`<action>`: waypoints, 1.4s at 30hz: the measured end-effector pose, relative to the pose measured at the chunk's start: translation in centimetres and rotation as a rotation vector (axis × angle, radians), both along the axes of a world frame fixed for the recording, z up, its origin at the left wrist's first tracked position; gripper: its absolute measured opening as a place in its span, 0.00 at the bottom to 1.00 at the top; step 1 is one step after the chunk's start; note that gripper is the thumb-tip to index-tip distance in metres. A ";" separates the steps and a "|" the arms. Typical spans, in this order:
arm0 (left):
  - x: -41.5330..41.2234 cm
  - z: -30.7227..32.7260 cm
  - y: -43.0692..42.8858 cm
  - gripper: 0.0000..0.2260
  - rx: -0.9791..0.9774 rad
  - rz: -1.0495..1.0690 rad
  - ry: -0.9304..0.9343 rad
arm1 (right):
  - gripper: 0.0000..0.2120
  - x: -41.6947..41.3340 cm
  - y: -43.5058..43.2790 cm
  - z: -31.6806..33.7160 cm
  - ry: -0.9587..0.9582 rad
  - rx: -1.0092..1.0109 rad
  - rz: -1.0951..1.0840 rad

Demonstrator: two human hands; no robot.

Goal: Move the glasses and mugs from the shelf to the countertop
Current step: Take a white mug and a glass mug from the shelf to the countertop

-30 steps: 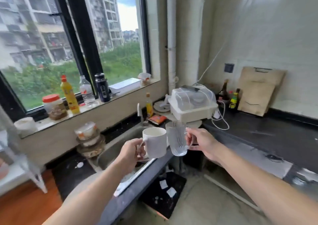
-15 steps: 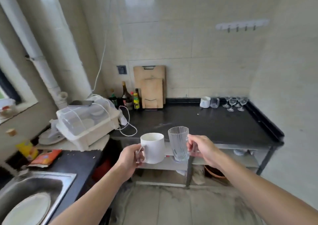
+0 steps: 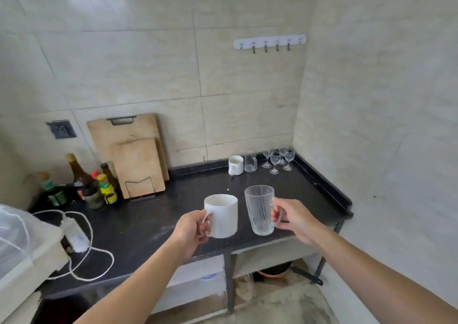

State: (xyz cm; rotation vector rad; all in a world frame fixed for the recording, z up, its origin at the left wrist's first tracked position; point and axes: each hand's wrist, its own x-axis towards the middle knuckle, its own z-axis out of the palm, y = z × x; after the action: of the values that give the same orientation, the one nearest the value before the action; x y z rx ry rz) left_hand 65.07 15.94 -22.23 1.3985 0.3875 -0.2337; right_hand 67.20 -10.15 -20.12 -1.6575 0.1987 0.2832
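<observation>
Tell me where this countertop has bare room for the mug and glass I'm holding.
Widest bare patch: mid countertop, between the cutting boards behind, the white charger at left and the front edge. A second strip lies in front of the wine glasses along the right rim. Crowded: back right corner around the standing mug, and the bottles back left.

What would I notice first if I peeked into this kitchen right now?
First you'd see two hands held out in the middle. The left hand holds a white mug by its handle, and the right hand holds a ribbed glass mug by its handle, both above the black countertop. In the far right corner stand little wine glasses beside a second mug.
</observation>
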 end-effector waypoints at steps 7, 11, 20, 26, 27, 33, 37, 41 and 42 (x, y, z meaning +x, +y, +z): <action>10.7 -2.1 -3.3 0.11 0.026 -0.084 0.044 | 0.18 8.4 -4.5 -2.4 0.065 -0.012 -0.097; 16.8 -4.7 -5.3 0.11 0.015 -0.106 0.073 | 0.17 14.9 -6.8 -4.7 0.104 -0.038 -0.089; 29.9 -8.9 -9.6 0.15 0.092 -0.068 0.124 | 0.12 30.5 -9.6 -9.9 0.204 -0.071 -0.005; 35.5 -11.2 -10.6 0.16 0.089 0.000 0.204 | 0.15 38.5 -9.2 -13.4 0.283 -0.113 0.041; 36.3 -11.6 -10.5 0.16 0.089 0.007 0.216 | 0.16 39.5 -9.0 -14.1 0.295 -0.113 0.046; 41.3 -15.5 -10.2 0.16 0.097 -0.036 0.281 | 0.17 44.4 -6.9 -18.1 0.338 -0.139 0.051; 44.6 -18.2 -9.8 0.16 0.118 -0.064 0.291 | 0.20 47.4 -5.7 -20.4 0.347 -0.147 0.016; 46.6 -20.1 -9.3 0.14 0.098 -0.077 0.307 | 0.18 49.4 -4.7 -22.1 0.351 -0.136 -0.024; 47.0 -20.5 -9.2 0.13 0.096 -0.085 0.307 | 0.17 49.7 -4.6 -22.3 0.353 -0.137 -0.033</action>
State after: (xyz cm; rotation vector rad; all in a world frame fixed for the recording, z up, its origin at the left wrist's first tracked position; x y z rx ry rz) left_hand 112.08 6.77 -42.73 1.4779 0.5991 -0.5092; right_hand 116.94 -14.72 -42.46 -1.7285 0.5194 0.5473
